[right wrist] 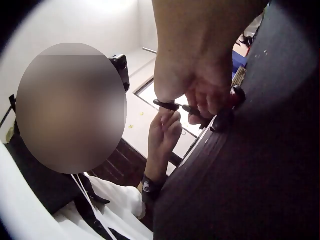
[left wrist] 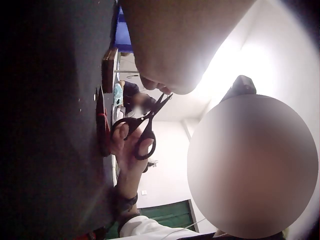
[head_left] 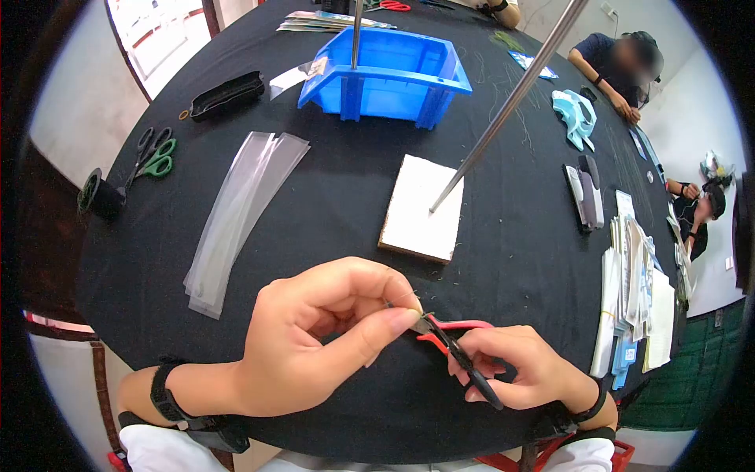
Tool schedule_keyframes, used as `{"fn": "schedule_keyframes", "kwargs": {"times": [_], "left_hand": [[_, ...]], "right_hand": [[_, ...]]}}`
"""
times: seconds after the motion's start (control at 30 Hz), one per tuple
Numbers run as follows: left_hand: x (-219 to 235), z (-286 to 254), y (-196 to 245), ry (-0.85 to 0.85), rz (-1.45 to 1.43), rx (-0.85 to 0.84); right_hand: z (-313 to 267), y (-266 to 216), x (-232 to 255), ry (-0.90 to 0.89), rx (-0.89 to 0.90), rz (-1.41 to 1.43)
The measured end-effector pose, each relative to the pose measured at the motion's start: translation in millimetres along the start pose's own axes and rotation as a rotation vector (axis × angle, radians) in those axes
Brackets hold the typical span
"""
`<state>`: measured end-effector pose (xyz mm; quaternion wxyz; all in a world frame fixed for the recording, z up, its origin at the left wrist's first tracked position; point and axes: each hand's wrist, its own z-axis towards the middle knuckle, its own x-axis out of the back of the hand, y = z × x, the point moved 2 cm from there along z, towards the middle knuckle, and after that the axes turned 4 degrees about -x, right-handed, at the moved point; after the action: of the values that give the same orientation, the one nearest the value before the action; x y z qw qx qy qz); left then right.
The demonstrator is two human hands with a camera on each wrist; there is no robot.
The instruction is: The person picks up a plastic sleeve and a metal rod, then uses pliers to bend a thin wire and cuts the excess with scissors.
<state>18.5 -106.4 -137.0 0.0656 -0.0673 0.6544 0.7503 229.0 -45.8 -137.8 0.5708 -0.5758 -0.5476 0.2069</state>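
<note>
My left hand (head_left: 314, 338) pinches a tiny, thin strand between thumb and forefinger; its far end is too fine to make out. My right hand (head_left: 527, 366) holds black scissors (left wrist: 151, 116), with fingers and thumb through the loops. The scissors' blade tips are right at the left fingertips, and in the left wrist view the blades look slightly parted. Beneath the scissors, red-handled pliers (head_left: 464, 324) lie on the black cloth, partly hidden by the right hand. Just beyond the hands stands a white-topped block (head_left: 421, 220) with a metal rod (head_left: 503, 114) rising from it.
A blue bin (head_left: 385, 90) stands at the back. Clear plastic strips (head_left: 240, 224) lie left, with green-handled scissors (head_left: 160, 161) and a dark spool (head_left: 102, 197) beyond. On the right are a stapler (head_left: 583, 193) and stacked packets (head_left: 625, 291). Other people (head_left: 613, 67) sit around the table.
</note>
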Motion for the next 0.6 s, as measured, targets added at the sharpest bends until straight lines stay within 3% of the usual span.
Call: {"fn": "schedule_keyframes", "kwargs": {"times": [0.6], "left_hand": [[-1.5,-0.7,2.3,0.040,0.069,-0.107]], "right_hand": [[-2.6,4.0,-6.6,0.042,-0.030,0.001]]}}
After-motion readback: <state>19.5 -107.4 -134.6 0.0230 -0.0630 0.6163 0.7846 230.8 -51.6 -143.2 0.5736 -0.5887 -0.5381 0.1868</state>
